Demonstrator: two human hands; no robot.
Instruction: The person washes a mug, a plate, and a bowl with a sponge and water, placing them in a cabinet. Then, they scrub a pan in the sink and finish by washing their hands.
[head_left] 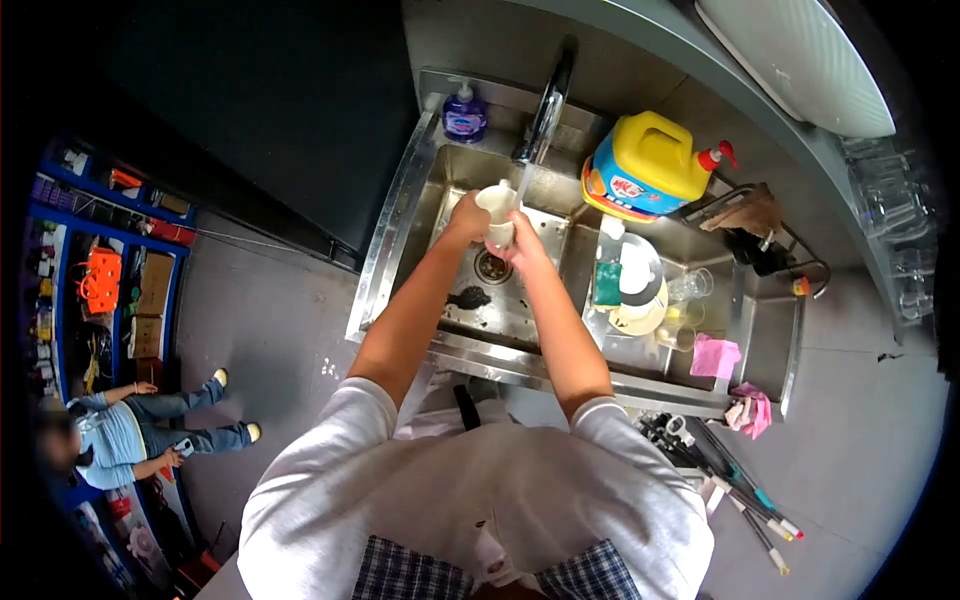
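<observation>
A white mug [496, 202] is held between both my hands over the left sink basin [440, 185], under the tap [545, 115]. A thin stream of water runs down from the spout beside the mug's rim. My left hand [467, 218] is closed around the mug's left side. From the right and below, my right hand [522, 243] grips it, with fingers partly hidden. Below the hands lies the drain [492, 266], with a dark wet scrap [469, 297] near it.
A purple soap bottle [464, 114] stands behind the basin; a yellow detergent jug [645, 165] sits to the right. The right basin holds plates [640, 315], a green sponge [607, 285] and glasses [690, 285]. Pink cloths [715, 356] lie at its front. A person [150, 430] stands at far left by shelves.
</observation>
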